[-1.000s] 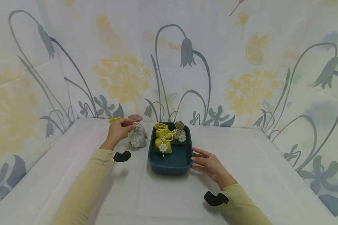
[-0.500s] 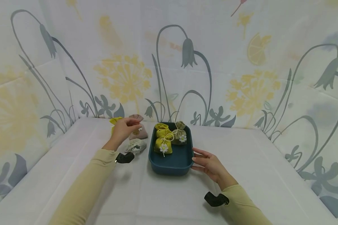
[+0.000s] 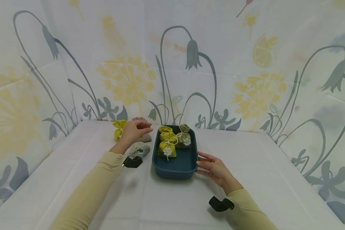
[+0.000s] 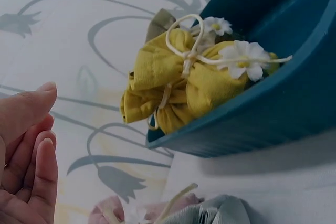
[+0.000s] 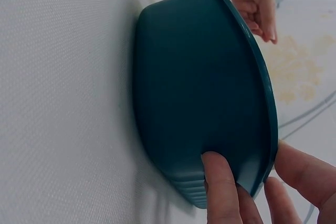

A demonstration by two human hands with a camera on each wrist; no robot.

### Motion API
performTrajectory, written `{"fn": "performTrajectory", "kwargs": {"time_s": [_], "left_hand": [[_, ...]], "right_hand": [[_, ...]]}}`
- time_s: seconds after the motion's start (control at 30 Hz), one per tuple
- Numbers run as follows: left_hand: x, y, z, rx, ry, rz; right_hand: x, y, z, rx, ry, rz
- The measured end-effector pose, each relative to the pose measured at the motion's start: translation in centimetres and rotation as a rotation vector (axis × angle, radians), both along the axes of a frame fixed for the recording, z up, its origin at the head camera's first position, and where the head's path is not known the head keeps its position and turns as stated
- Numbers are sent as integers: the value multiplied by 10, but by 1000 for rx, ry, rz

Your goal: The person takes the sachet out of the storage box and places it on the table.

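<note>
Over the last second, the left hand (image 3: 134, 131) has been moving away from the grey-green pouch (image 3: 141, 149) and toward the blue box (image 3: 176, 175). That pouch, upright in the fingers earlier, is now lying on its side on the surface (image 3: 166, 204), just beside the box's left edge. The left hand is pinching nothing: thumb and fingers are standing slightly apart, hanging in front of the pink pouch (image 3: 147, 138). Its release is apparently leaving the grey-green pouch among those outside, its handling paused or finished. The right hand (image 3: 214, 167) is keeping its spread fingers against the box's right wall, seemingly steadying it.

The box is sitting near the surface's far edge. Toward its far left corner, two yellow pouches are leaning together, the front one (image 3: 166, 147) partly covering the rear one (image 3: 164, 129); the olive pouch (image 3: 183, 135) is occupying the far right corner. Another yellow pouch (image 3: 118, 130) is standing left of the pink one. The front yellow pouch is looking plump, its gathered neck tied with a looped pale cord (image 4: 189, 59), a white flower (image 4: 242, 63) hanging below.
</note>
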State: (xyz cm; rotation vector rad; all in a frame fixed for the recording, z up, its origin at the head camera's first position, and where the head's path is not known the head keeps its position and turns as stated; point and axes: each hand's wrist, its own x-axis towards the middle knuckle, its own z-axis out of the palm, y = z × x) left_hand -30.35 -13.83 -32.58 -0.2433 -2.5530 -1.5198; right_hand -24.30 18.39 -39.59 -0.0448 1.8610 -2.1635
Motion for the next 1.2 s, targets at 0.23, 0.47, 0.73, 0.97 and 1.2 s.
{"fn": "performTrajectory", "kwargs": {"time_s": [0.23,0.47,0.73,0.97,1.2], "left_hand": [[-1,10,3,-22,16,-46],[-2,19,1,-35,10,-78],[-5,32,1,-51,24,-98],[-8,40,-3,-74,15,-93],[-12,47,-8,-13,-15,-129]], "right_hand": [[1,0,1,-4,-4,0],[1,0,1,-4,-6,-3],[1,0,1,-6,-6,-2],[1,1,1,-6,-19,-8],[1,0,1,-11,-11,2]]}}
